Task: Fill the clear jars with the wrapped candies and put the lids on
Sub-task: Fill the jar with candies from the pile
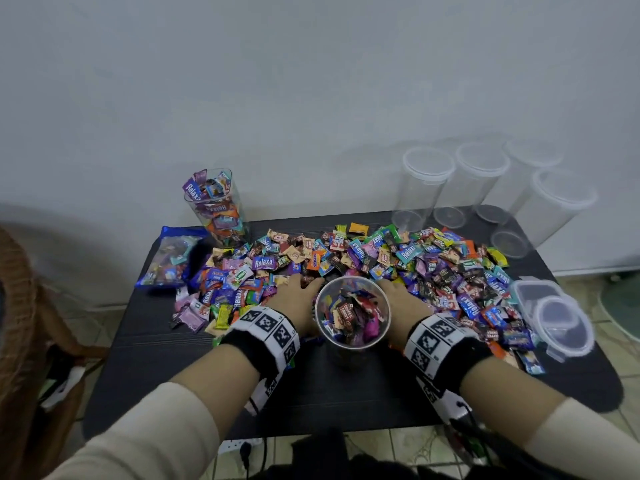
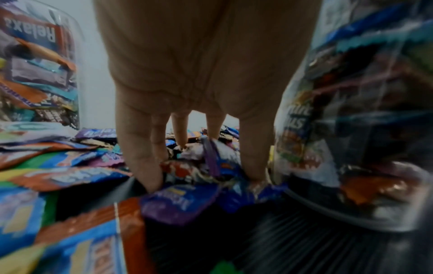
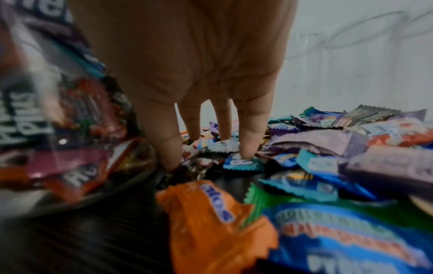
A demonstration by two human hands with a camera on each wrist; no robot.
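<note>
Candies point(image 1: 346, 258) lie heaped across the black desk point(image 1: 166, 358), with the open part-filled jar point(image 1: 352, 315) at 6 o'clock of the heap, flanked by the left hand point(image 1: 297, 299) and right hand point(image 1: 401, 299), fingers extended down into the wrappers.

jar point(image 1: 353, 313) between hands, candies point(image 1: 381, 261) behind, lids point(image 1: 554, 313) right

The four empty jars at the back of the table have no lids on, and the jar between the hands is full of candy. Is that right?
Not quite. The four empty jars at the back right have their lids on, as the head view shows. The rest holds: the jar between the left hand and right hand is full of candy.
</note>
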